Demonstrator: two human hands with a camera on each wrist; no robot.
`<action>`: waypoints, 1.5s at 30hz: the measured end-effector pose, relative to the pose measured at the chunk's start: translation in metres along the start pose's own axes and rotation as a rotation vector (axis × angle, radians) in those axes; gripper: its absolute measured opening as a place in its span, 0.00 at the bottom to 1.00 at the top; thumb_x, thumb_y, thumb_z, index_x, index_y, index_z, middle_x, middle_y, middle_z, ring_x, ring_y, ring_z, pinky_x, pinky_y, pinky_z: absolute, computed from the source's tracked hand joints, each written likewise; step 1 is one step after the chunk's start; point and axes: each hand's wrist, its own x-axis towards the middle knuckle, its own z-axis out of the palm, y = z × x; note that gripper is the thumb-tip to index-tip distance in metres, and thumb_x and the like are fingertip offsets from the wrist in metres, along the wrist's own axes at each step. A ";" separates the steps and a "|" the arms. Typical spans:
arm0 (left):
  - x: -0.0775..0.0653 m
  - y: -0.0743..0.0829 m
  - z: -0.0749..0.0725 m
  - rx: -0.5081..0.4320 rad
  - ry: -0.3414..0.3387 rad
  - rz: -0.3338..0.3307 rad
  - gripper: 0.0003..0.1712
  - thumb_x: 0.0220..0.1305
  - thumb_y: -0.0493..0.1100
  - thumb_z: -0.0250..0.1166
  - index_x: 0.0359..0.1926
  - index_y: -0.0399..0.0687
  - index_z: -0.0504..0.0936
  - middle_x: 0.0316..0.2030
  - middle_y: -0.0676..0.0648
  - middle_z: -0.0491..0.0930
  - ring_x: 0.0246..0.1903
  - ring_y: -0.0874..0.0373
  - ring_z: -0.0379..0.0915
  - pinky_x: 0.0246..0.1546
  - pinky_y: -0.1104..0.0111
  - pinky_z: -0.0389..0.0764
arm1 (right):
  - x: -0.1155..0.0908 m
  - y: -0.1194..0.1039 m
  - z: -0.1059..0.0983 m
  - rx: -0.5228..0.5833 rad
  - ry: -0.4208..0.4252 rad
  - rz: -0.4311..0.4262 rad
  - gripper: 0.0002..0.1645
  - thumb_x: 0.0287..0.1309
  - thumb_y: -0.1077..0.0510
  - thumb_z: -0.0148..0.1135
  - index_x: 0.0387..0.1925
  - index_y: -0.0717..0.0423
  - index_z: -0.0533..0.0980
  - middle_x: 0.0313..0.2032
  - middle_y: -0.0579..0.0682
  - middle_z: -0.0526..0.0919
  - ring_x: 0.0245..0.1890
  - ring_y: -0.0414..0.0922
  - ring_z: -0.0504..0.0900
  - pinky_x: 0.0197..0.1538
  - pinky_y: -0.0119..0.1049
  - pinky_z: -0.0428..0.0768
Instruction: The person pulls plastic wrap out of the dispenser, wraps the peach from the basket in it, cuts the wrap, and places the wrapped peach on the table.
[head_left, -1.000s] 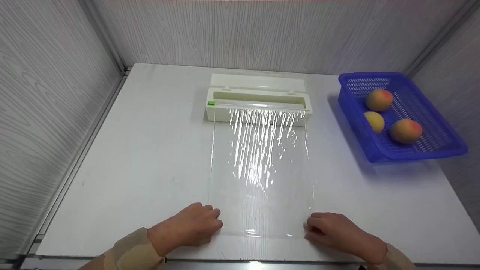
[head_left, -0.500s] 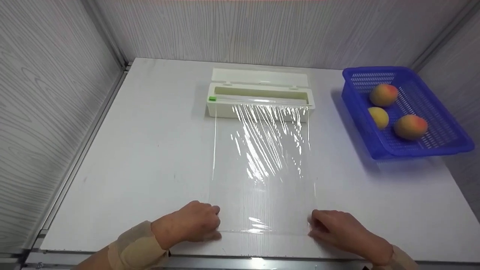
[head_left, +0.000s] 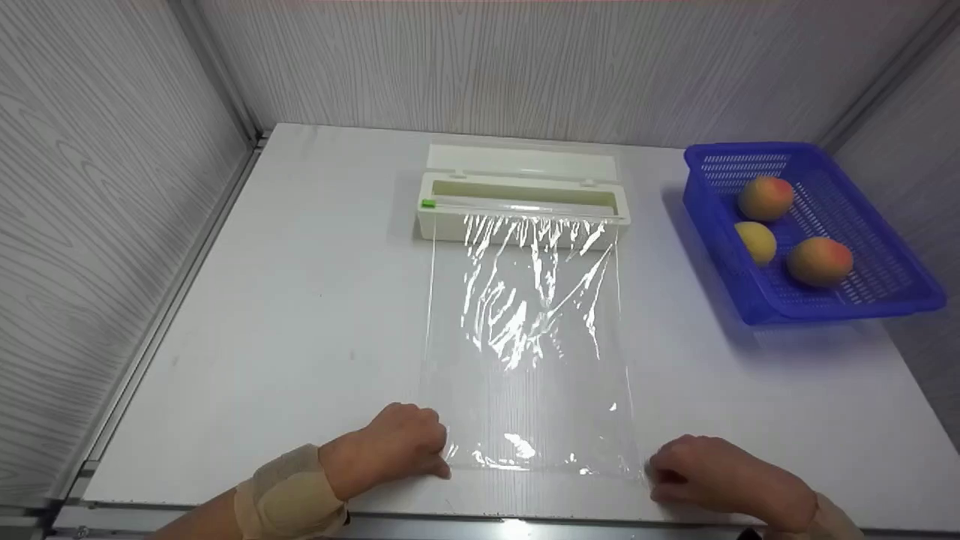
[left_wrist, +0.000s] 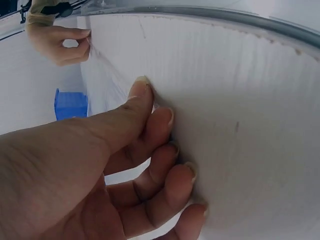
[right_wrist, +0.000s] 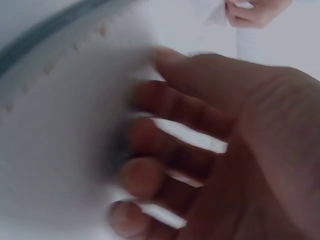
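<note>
A clear sheet of plastic wrap (head_left: 525, 397) runs from the roll in a white dispenser box (head_left: 525, 227) toward the table's front edge. My left hand (head_left: 394, 444) pinches its near left corner between thumb and index finger; a bit of film shows at those fingertips in the left wrist view. At the near right corner is my right hand (head_left: 712, 476). Its thumb and fingers look parted in the blurred right wrist view, with the wrap's edge close by or touching the fingertips. Creases and bright glints cross the sheet.
The dispenser's lid (head_left: 521, 159) lies folded back, and a green slider (head_left: 428, 203) sits at its cutter's left end. To the right, a blue plastic basket (head_left: 847, 307) holds three peach-like fruits (head_left: 820, 262). Patterned panels surround the white table (head_left: 285, 330).
My right hand has shifted right, and its fingers look parted from the wrap's corner. The left hand has stayed nearly in place. The creases in the wrap have changed, some now running diagonally.
</note>
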 end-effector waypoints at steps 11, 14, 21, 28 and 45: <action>-0.005 -0.003 0.009 0.104 0.133 0.102 0.22 0.53 0.55 0.73 0.17 0.48 0.75 0.14 0.53 0.66 0.17 0.64 0.48 0.15 0.72 0.53 | -0.001 0.002 -0.058 -0.100 0.395 -0.002 0.10 0.64 0.54 0.64 0.26 0.43 0.75 0.22 0.32 0.69 0.23 0.28 0.64 0.26 0.26 0.68; -0.004 -0.002 0.009 0.135 0.153 0.123 0.19 0.61 0.53 0.68 0.22 0.47 0.75 0.14 0.53 0.67 0.16 0.64 0.48 0.15 0.71 0.54 | 0.000 0.006 -0.077 -0.163 0.621 -0.044 0.09 0.58 0.62 0.68 0.28 0.46 0.77 0.23 0.32 0.70 0.23 0.28 0.65 0.26 0.25 0.68; -0.003 -0.005 0.017 0.178 0.230 0.147 0.19 0.56 0.50 0.72 0.28 0.47 0.71 0.15 0.53 0.71 0.16 0.65 0.50 0.14 0.73 0.55 | -0.001 0.015 -0.113 -0.152 0.870 -0.085 0.10 0.54 0.71 0.68 0.31 0.54 0.79 0.24 0.39 0.72 0.24 0.32 0.66 0.26 0.20 0.65; -0.003 -0.004 0.017 0.137 0.182 0.043 0.23 0.47 0.54 0.75 0.26 0.48 0.69 0.14 0.53 0.68 0.16 0.65 0.50 0.15 0.73 0.56 | 0.001 0.026 -0.142 -0.193 0.989 -0.117 0.08 0.54 0.74 0.65 0.35 0.62 0.78 0.27 0.46 0.76 0.29 0.29 0.67 0.33 0.17 0.68; -0.008 -0.007 0.021 0.130 0.283 0.032 0.22 0.47 0.56 0.74 0.25 0.50 0.70 0.14 0.55 0.68 0.17 0.69 0.48 0.16 0.77 0.53 | 0.004 0.106 -0.205 -0.091 0.928 0.265 0.12 0.67 0.60 0.55 0.36 0.67 0.77 0.34 0.63 0.79 0.28 0.23 0.62 0.33 0.19 0.61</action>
